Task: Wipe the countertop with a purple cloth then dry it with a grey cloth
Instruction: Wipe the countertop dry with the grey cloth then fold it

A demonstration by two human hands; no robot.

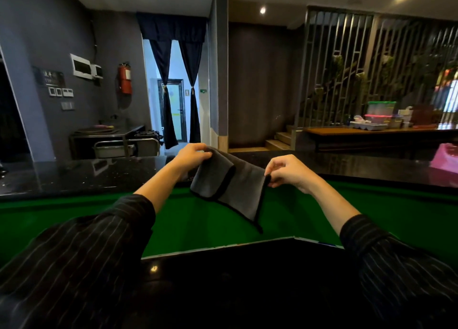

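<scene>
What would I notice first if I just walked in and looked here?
Two hands in the middle hold up a grey cloth: the left hand pinches one top corner, the right hand the other. Under it runs a bright green surface, with a shiny black countertop just behind.

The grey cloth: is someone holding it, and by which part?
Yes. The grey cloth is pinched along its top edge by left hand and right hand.
</scene>
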